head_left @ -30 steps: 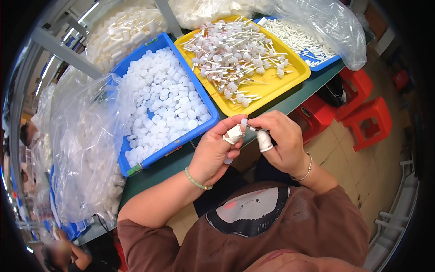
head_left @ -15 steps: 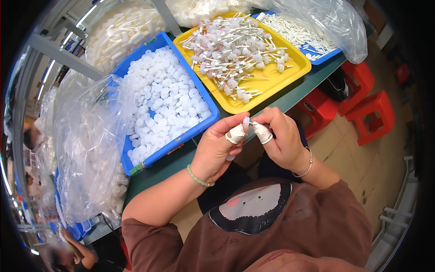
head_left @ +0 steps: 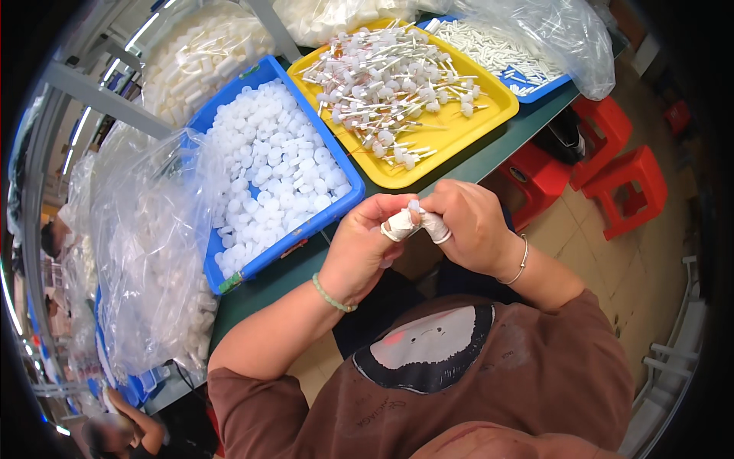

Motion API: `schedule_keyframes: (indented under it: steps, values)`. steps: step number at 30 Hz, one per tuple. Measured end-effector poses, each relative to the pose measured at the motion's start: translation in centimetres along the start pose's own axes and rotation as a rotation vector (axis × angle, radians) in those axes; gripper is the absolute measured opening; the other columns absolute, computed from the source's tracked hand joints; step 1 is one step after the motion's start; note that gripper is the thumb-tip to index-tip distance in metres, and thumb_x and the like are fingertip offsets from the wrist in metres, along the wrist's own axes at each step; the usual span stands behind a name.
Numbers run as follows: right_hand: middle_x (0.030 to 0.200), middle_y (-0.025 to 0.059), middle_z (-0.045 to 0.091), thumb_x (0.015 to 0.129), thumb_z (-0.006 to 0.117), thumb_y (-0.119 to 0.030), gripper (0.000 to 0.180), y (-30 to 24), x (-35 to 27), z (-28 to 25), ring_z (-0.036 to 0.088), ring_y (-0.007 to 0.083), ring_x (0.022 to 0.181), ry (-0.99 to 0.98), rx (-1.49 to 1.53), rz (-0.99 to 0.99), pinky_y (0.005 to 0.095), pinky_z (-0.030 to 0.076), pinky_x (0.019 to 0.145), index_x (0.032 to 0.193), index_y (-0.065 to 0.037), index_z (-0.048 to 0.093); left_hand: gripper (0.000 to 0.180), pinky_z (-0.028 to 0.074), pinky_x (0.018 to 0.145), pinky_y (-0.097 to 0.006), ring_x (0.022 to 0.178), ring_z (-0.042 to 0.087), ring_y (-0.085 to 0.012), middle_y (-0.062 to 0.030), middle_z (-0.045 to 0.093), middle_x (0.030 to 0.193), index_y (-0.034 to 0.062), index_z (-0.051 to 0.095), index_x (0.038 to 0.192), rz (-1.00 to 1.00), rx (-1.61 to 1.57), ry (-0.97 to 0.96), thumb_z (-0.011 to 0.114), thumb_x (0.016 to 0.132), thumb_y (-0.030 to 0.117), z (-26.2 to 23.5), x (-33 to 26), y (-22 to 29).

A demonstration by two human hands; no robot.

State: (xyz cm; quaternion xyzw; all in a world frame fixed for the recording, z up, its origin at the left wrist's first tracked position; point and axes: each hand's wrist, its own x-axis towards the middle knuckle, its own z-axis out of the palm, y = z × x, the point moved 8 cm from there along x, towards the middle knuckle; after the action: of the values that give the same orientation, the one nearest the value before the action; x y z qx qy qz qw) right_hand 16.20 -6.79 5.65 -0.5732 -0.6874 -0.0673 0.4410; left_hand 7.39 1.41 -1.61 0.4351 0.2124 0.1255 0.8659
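**benchwatcher:** Green worktable (head_left: pixel 459 172) is running across the top of the view, loaded with trays: a blue tray (head_left: pixel 264 264) heaped with little white caps (head_left: pixel 275 168), a yellow tray (head_left: pixel 451 149) of thin white sticks with pump heads (head_left: pixel 390 84), and another blue tray of white tubes (head_left: pixel 497 50) half under a clear plastic bag (head_left: pixel 558 34). Red stools (head_left: pixel 612 180) are sitting on the floor below the table edge.

**tinyparts_fan:** And the hands? Anything changing?

**benchwatcher:** Both are meeting in front of the table edge, just above the person's lap. The left hand (head_left: pixel 367 249) and right hand (head_left: pixel 470 229) are both pinching one small white piece (head_left: pixel 414 206) between taped fingertips (head_left: pixel 401 224). Compared with a second ago, the two hands are sitting closer together, and the white bit that was sticking up between them is now showing much less.

**tinyparts_fan:** So it's being pressed together?

**benchwatcher:** That's my guess: the part looks like it's getting seated rather than picked up. I can't tell how many pieces are in there, the fingers are covering most of it.
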Motion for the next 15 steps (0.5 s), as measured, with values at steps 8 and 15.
schedule_keyframes:
  steps: [8,15]
  values:
    - [0.089,0.0113,0.053,0.082,0.037,0.004,0.027,4.6,-2.6,-0.8,0.054,0.0186,0.08,-0.001,0.43,0.426,0.0304,0.045,0.075,0.104,0.001,0.052,0.02,0.033,0.048,-0.013,0.062,0.036,-0.0013,-0.0036,0.058,0.112,0.0085,0.056,0.111,0.033,-0.134,0.008,0.06,0.093,0.016,0.4,0.2,0.6]
    - [0.094,0.0083,0.061,0.082,0.057,0.007,0.027,4.1,-2.5,-2.2,0.06,0.0157,0.082,0.143,0.418,0.419,0.0254,0.047,0.071,0.105,-0.002,0.067,0.018,0.033,0.05,-0.013,0.062,0.036,-0.0018,-0.0037,0.058,0.112,0.0092,0.056,0.109,0.054,-0.149,0.014,0.06,0.093,0.017,0.3,0.1,0.6]
